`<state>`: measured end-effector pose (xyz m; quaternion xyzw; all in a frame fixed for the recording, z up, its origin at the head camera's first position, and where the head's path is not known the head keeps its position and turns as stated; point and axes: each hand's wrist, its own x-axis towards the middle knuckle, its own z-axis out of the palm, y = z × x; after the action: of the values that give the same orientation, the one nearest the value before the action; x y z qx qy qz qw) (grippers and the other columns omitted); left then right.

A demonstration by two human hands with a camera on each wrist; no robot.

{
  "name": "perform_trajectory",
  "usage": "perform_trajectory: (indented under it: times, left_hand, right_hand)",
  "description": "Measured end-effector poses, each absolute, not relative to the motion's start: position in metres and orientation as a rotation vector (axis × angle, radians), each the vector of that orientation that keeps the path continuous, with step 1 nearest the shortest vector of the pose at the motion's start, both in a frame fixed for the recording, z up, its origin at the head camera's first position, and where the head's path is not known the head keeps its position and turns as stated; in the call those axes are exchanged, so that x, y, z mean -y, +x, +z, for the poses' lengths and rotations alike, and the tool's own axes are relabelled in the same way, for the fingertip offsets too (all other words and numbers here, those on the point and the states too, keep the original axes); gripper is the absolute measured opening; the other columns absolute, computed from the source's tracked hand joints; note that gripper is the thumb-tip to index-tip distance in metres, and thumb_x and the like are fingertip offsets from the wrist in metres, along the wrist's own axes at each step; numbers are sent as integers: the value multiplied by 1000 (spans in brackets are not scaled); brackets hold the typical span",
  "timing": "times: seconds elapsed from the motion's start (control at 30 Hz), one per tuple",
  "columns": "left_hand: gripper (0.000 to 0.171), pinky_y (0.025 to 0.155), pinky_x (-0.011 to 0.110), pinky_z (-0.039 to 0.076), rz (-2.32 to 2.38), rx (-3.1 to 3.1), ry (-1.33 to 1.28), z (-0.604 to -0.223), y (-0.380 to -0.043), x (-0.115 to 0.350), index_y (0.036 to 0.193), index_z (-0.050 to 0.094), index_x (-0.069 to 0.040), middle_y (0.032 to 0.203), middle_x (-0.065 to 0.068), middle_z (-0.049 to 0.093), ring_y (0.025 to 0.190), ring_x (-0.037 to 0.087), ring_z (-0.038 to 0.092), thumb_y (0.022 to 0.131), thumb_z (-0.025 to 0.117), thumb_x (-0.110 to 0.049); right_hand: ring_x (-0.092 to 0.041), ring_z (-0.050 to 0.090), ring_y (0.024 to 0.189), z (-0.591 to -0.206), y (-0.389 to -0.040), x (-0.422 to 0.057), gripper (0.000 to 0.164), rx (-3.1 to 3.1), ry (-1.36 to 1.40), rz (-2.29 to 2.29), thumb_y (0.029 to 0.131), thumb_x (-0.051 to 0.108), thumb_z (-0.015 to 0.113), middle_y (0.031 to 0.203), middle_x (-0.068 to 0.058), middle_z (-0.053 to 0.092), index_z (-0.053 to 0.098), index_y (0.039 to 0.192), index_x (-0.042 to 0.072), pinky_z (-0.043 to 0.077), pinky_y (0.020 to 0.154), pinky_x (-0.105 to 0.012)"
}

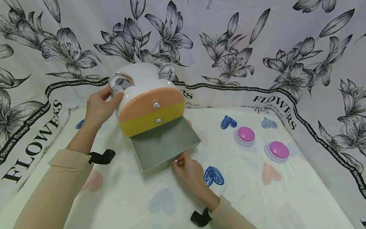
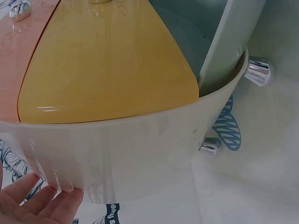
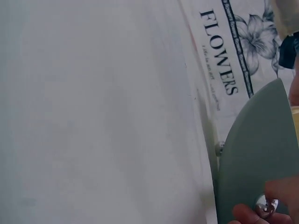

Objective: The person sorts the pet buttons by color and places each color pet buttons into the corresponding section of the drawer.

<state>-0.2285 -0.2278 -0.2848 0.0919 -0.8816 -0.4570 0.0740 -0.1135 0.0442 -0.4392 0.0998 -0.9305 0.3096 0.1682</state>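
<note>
A rounded white drawer box (image 1: 143,71) stands on the cloth, with an orange drawer front (image 1: 143,106), a yellow drawer front (image 1: 137,126) and a grey-green bottom drawer (image 1: 163,146). The green drawer is pulled out and its visible inside is bare. My right hand (image 1: 190,171) pinches its silver knob (image 3: 265,206) between thumb and fingers. At the box's left side, my left hand (image 1: 100,106) rests its fingers and thumb against the white wall, just below a round silver ear (image 1: 121,82). In the left wrist view its fingertips (image 2: 70,193) press on that wall.
Two pink domed buttons on whitish bases, a nearer one (image 1: 278,150) and a farther one (image 1: 246,134), sit on the right of the heart-printed cloth (image 1: 243,197). A flower-printed curtain (image 1: 197,73) rises behind the box. Short silver feet (image 2: 258,71) show under the box.
</note>
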Motion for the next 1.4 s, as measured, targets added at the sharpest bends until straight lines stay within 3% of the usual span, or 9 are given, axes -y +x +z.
perform_trajectory:
  times: [0.37, 0.67, 1.4]
  left_hand:
    - [71, 98, 45, 31, -1396, 2639, 290, -285, -228, 227, 135, 32, -26, 141, 4, 28, 130, 20, 21, 75, 47, -62]
    - [72, 98, 45, 31, -1393, 2646, 296, -285, -228, 228, 136, 31, -26, 141, 4, 27, 130, 20, 20, 75, 46, -63]
    - [71, 98, 45, 31, -1374, 2643, 265, -284, -229, 228, 135, 34, -24, 140, 4, 29, 130, 20, 22, 76, 47, -61]
  right_hand:
    - [-3, 58, 63, -431, -113, -61, 14, 2600, 370, 978, 75, 27, 66, 72, 10, 63, 58, 81, 17, 44, 52, -16]
    - [-6, 59, 73, -430, -124, -94, 9, 2433, 467, 1065, 77, 16, 65, 78, 8, 63, 60, 84, 14, 51, 59, -25]
    - [-23, 51, 101, -423, -168, -196, 41, 2481, 175, 979, 80, 24, 63, 110, -10, 55, 52, 117, 10, 48, 78, -40]
